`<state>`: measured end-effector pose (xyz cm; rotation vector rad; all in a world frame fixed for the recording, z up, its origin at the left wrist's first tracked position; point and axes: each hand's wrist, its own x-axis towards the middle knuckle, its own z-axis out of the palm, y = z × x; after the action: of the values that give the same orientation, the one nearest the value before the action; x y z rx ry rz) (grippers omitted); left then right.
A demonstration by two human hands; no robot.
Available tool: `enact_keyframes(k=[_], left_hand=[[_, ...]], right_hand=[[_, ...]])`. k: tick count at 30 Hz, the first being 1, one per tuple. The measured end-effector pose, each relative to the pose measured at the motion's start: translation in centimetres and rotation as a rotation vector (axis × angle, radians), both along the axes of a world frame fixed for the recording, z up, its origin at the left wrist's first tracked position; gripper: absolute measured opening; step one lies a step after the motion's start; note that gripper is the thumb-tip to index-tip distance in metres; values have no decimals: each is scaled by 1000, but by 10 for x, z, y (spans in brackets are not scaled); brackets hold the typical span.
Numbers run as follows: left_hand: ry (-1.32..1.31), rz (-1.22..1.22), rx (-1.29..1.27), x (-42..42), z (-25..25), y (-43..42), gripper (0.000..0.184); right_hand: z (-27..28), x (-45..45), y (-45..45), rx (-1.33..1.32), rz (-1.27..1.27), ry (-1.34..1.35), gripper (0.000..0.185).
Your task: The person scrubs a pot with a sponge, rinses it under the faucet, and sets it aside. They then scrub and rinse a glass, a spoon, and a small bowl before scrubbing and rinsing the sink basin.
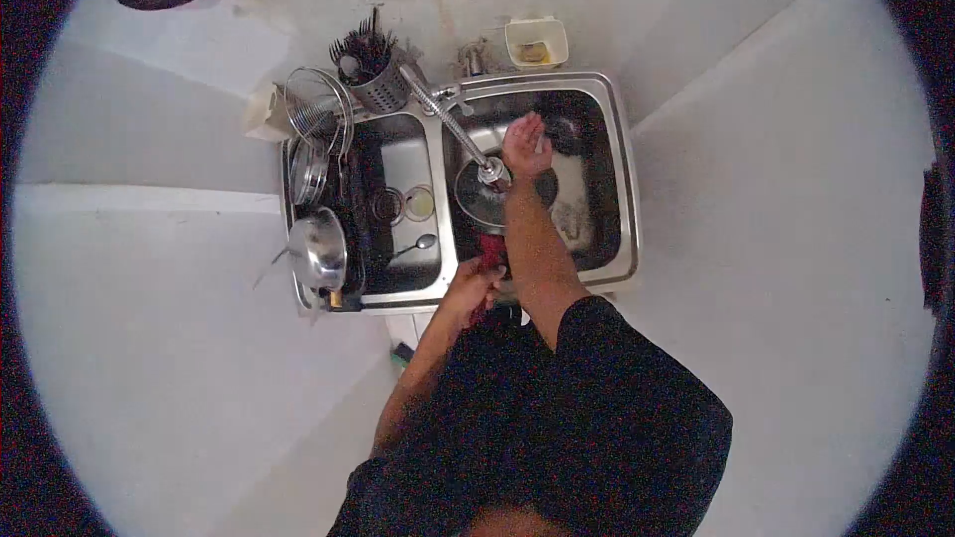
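A pan [476, 201] sat in the right basin [599, 229] beneath the tap [493, 175], held by its red handle [491, 251].
Work on it looked unfinished, since it was in hand under the tap head; whether its surface was clean could not be told. The left hand [472, 290] was closed around the handle near the sink's front rim, while the right hand [527, 147] hung above the basin's far part, fingers partly spread and loosely bent, with nothing clearly held. In the left basin [406, 154], two small round dishes [419, 203] and a spoon [426, 242] lay apart from both hands, perhaps left for later; a metal pot [318, 247] stood farther left.
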<state>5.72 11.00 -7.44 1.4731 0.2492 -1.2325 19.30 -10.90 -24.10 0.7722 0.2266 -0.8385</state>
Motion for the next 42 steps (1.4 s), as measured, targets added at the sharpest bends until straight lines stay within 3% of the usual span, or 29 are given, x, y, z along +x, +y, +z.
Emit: enact_keyframes(k=[2, 5, 8, 10, 12, 15, 17, 20, 24, 28, 31, 33, 36, 39, 42], left_hand=[[18, 4, -25, 0, 2, -1, 13], [72, 26, 4, -3, 5, -1, 9], [88, 36, 8, -1, 7, -3, 10], [78, 52, -26, -3, 4, -2, 14], [63, 43, -60, -3, 4, 0, 14], [33, 20, -91, -4, -5, 3, 15], [53, 24, -134, -4, -8, 4, 16], [-1, -42, -131, -9, -3, 3, 16], [-79, -67, -156, -15, -6, 2, 18], [-37, -82, -72, -10, 9, -2, 18], [-118, -111, -78, -14, 1, -3, 19], [-166, -148, -61, -16, 11, -5, 21], [-439, -310, 132, -21, -27, -12, 24], [-802, -463, 228, -24, -42, -23, 26], [-936, -509, 280, -22, -45, -40, 24]], right_hand=[[20, 9, -5, 116, 2, 67, 36], [16, 12, 1, -80, 105, 38, 34], [-85, 32, -6, -1423, 356, 491, 38], [-68, 13, -10, -1858, 573, 639, 39], [-40, -17, -1, -2558, 915, 1219, 37], [-4, -64, 16, -3184, 1259, 1193, 34], [13, -84, 19, -3310, 1344, 1067, 32], [27, -101, 14, -3370, 1284, 963, 30], [42, -112, 6, -3257, 896, 867, 23], [48, -107, 6, -2435, 1040, 626, 13], [51, -113, 14, -1777, 1052, 650, 11], [63, -112, 11, -1510, 1118, 727, 17], [91, -123, -1, -1992, 1172, 1093, 31], [87, -136, -8, -2239, 1177, 1380, 48], [118, -157, -3, -1973, 1616, 1248, 57]])
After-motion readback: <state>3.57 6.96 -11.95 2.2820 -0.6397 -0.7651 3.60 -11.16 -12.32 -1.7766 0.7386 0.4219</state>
